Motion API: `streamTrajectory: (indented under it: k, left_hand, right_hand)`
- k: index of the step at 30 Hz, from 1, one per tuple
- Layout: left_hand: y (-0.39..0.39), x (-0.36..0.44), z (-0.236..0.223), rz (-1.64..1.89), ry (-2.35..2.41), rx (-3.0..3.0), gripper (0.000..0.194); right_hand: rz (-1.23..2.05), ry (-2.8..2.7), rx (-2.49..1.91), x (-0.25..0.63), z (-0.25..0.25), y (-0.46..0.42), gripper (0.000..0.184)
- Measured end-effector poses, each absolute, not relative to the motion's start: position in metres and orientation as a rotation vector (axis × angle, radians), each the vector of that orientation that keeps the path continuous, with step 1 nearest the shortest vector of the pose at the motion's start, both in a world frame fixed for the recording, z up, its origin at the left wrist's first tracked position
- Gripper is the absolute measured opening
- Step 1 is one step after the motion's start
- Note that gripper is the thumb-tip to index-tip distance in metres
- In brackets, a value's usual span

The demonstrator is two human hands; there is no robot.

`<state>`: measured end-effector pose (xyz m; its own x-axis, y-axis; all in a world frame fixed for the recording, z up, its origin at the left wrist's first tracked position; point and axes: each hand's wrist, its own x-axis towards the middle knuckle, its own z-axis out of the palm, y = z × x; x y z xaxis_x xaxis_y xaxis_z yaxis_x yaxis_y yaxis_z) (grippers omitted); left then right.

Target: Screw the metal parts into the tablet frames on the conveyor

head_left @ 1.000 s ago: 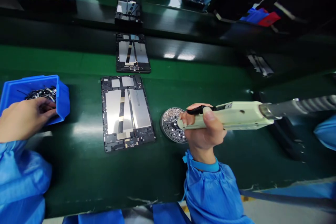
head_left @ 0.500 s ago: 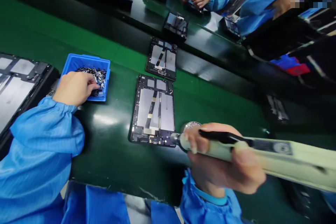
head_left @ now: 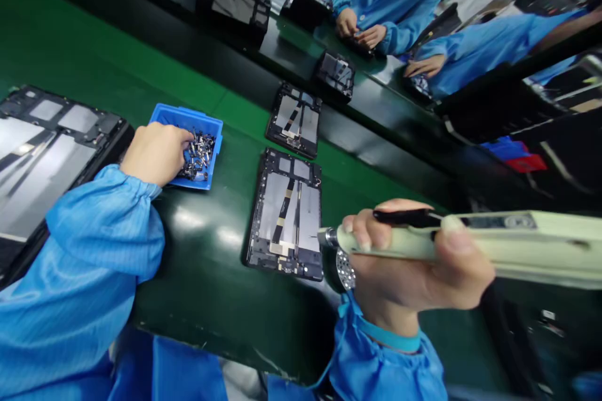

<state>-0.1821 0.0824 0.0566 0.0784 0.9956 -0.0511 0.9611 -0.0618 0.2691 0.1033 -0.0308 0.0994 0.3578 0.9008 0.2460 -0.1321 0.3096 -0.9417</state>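
My left hand (head_left: 157, 153) reaches into a blue plastic bin (head_left: 207, 131), its fingers among small metal parts (head_left: 202, 156); I cannot tell whether it holds any. My right hand (head_left: 414, 257) grips a pale green electric screwdriver (head_left: 489, 241). The screwdriver's metal tip (head_left: 328, 237) is at the right edge of a dark tablet housing (head_left: 286, 216), close to its silver inner panels. A round perforated metal screw dish (head_left: 345, 269) lies mostly hidden beneath my right hand. Whether the tip touches the housing is hard to tell.
A larger dark housing (head_left: 47, 163) lies left of the bin. More housings (head_left: 294, 120) line the green conveyor belt (head_left: 202, 250). Blue-sleeved co-workers (head_left: 390, 6) handle devices on a black belt beyond. Red and blue items (head_left: 515, 156) sit at the right.
My right hand and the screwdriver have moved from over the round dish to the housing's right edge. The view has tilted and swung, bringing the larger housing in at left.
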Motion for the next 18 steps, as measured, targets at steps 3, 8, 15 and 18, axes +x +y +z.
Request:
streamTrajectory:
  k: [3,8,15,18]
  left_hand:
    - [0.085,-0.185,0.062,0.150,2.040,2.116,0.042]
    - [0.088,-0.188,0.066,0.704,1.706,1.803,0.036]
    - [0.093,-0.193,0.055,0.889,1.566,1.523,0.029]
    - [0.093,-0.197,0.050,0.858,1.577,1.531,0.032]
  right_hand:
    - [0.835,-0.944,-0.993,0.108,0.110,-0.009,0.032]
    - [0.846,-0.916,-0.940,0.104,0.114,0.016,0.032]
    - [0.883,-0.790,-0.928,0.091,0.119,0.037,0.028]
    - [0.919,-0.758,-0.917,0.092,0.121,0.042,0.027]
